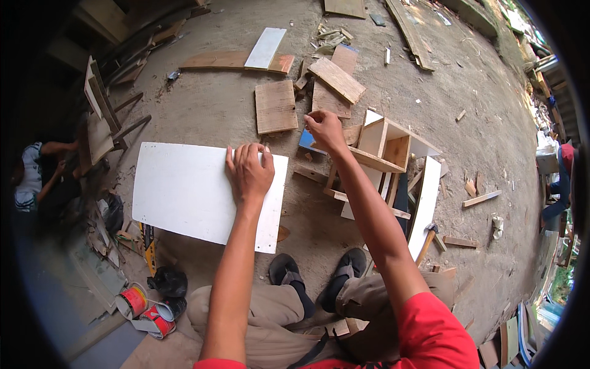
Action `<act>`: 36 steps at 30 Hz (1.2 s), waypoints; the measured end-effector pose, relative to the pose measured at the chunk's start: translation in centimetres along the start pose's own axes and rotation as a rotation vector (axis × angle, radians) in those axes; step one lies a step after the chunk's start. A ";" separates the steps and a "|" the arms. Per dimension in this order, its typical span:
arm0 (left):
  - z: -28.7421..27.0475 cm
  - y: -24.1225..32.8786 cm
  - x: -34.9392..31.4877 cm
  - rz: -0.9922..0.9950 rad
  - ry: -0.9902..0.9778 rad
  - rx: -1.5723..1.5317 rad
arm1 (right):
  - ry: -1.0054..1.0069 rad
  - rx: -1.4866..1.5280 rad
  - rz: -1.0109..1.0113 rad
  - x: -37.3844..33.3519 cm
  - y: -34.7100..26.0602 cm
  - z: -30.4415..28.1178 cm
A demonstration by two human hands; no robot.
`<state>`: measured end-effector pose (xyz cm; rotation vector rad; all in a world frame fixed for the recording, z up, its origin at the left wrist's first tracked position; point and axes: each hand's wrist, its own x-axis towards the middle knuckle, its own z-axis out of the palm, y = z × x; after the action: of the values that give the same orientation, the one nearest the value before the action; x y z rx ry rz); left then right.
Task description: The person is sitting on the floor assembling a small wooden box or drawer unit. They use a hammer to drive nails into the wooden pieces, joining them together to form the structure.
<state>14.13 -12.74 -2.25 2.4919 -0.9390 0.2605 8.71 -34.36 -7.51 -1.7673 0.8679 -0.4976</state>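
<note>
A white rectangular board [184,184] lies in front of me on the left, with small holes along its right end. My left hand [251,172] grips the board's far edge near that end, palm down and fingers bent. Right of it, my right hand [326,130] is raised in a pinch over the scrap wood. Whatever its fingertips hold is too small to make out. Just beyond that hand lies a square wooden piece [275,107]. A wooden frame with compartments [386,144] stands beside my right forearm.
A hammer [426,243] leans by a long white strip [425,200] at the right. Paint cans [131,301] and a handsaw [149,246] are at the lower left. Planks [230,60] lie farther off. Another person [43,175] sits at the far left.
</note>
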 end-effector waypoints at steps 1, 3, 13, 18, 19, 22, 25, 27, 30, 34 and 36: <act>0.0 0.1 0.0 0.001 -0.004 -0.004 | -0.061 -0.091 0.060 1.0 0.3 0.4; 0.1 0.1 0.0 -0.005 0.008 -0.027 | -0.151 -0.122 0.137 2.6 0.4 1.9; -0.1 0.7 0.2 0.011 0.006 -0.080 | 0.057 -0.276 0.433 7.5 6.9 11.7; -0.4 0.4 0.1 -0.008 -0.041 -0.060 | 0.146 -0.257 0.461 6.3 8.1 14.0; -0.4 -0.1 0.0 -0.020 -0.038 -0.046 | 0.111 -0.232 0.464 5.8 7.0 14.0; -0.4 -0.4 -0.2 -0.023 -0.016 -0.035 | 0.130 0.122 0.234 5.2 4.9 14.0; -0.3 0.2 0.3 0.010 -0.004 -0.048 | 0.257 0.327 0.013 5.2 4.5 14.6; -0.2 0.9 0.4 0.030 -0.015 -0.052 | 0.281 0.153 -0.074 4.5 6.7 14.5; -0.3 0.0 0.3 0.003 -0.020 -0.021 | 0.067 -0.148 0.274 0.8 8.1 14.9; -0.2 0.1 0.3 0.007 -0.021 -0.022 | 0.219 -0.010 0.485 -1.1 9.3 15.0; -0.2 0.0 0.1 -0.007 -0.029 -0.028 | 0.218 0.127 0.445 -1.2 9.4 15.0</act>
<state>14.25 -12.68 -2.01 2.4794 -0.9393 0.2082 15.29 -25.72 -21.49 -1.3649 1.3126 -0.4429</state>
